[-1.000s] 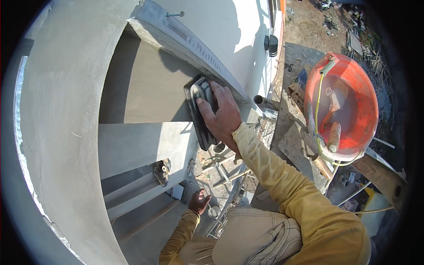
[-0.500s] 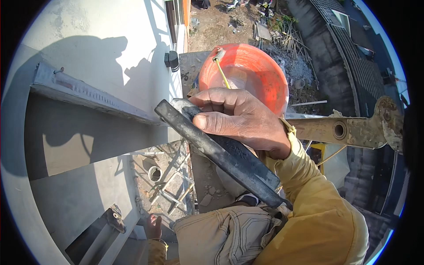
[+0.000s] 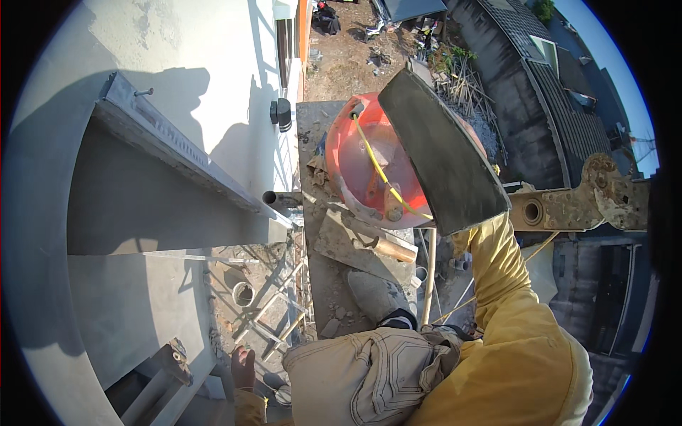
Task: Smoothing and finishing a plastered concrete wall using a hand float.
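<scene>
A plastering float [image 3: 446, 153] with a dark grey, flat rectangular face is raised on the right, in front of a red-orange tub [image 3: 348, 160]. Its face is turned toward me. My right arm [image 3: 497, 266], in a yellow sleeve, reaches up to it; the hand is hidden behind the float and holds it from the back. Down at the lower left hangs my left hand [image 3: 243, 366], small in view, fingers loosely extended with nothing seen in them. The tub holds cloudy water, and a yellow hose [image 3: 374, 157] runs into it.
A wooden-handled tool [image 3: 387, 247] lies on a grey board [image 3: 341, 238] atop the scaffold plank [image 3: 323, 284]. A plastered ledge [image 3: 177, 149] juts from the left wall. A rusty metal beam [image 3: 561, 211] crosses at right. The ground, with a bucket [image 3: 243, 293], lies well below.
My right hand has swung the float up and away to the right and turned it, so its flat face now shows instead of its edge and handle. The board and wooden-handled tool are uncovered.
</scene>
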Motion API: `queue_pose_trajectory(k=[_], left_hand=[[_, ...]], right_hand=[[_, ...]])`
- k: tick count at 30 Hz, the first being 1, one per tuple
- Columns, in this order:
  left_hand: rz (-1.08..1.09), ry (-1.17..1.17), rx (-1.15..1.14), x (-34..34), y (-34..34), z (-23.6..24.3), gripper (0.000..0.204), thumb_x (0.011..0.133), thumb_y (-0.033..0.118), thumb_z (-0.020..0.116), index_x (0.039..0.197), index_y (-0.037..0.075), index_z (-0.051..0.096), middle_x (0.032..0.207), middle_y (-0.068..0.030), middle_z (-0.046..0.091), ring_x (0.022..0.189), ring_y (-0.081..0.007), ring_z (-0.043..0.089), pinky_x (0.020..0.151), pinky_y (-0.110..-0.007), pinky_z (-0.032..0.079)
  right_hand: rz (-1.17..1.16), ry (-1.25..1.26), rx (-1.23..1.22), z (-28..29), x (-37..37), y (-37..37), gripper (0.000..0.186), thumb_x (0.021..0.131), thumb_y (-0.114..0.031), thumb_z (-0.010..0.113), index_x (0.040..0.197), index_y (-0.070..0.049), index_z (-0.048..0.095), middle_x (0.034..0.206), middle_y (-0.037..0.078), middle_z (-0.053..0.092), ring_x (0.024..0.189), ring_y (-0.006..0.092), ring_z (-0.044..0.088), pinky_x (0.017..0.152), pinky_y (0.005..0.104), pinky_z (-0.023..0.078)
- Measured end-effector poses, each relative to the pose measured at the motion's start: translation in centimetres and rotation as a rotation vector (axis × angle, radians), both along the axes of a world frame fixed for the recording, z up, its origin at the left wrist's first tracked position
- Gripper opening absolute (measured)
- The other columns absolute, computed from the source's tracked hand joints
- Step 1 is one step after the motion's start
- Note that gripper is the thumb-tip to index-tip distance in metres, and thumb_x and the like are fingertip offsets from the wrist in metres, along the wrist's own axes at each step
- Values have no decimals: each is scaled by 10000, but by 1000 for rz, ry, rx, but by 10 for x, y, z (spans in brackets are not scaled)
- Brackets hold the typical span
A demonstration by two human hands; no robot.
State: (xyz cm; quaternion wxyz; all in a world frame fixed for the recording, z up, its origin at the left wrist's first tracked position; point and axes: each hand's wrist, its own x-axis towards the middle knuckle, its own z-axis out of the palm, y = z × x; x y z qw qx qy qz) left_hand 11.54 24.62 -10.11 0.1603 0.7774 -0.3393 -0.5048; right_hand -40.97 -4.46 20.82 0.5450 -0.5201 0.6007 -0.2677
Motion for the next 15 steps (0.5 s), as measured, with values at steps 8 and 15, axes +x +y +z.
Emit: queue_pose_trajectory(k=[8, 15], left_hand=[[-33, -41, 42, 1, 7, 1, 536, 836, 318, 708, 1222, -13, 537, 1160, -161, 611, 1053, -254, 605, 859, -378, 492], [55, -7, 24, -5, 9, 32, 562, 842, 324, 714, 1251, -9, 521, 1190, -181, 598, 1119, -268, 585, 914, -375, 480]], right_hand=[[425, 831, 53, -118, -48, -88, 365, 862, -307, 639, 1085, -19, 664, 983, 148, 686, 950, 255, 643, 874, 342, 482], [587, 883, -141, -118, -49, -100, 402, 783, -392, 668, 967, -37, 705, 927, 147, 685, 838, 287, 642, 762, 387, 491]])
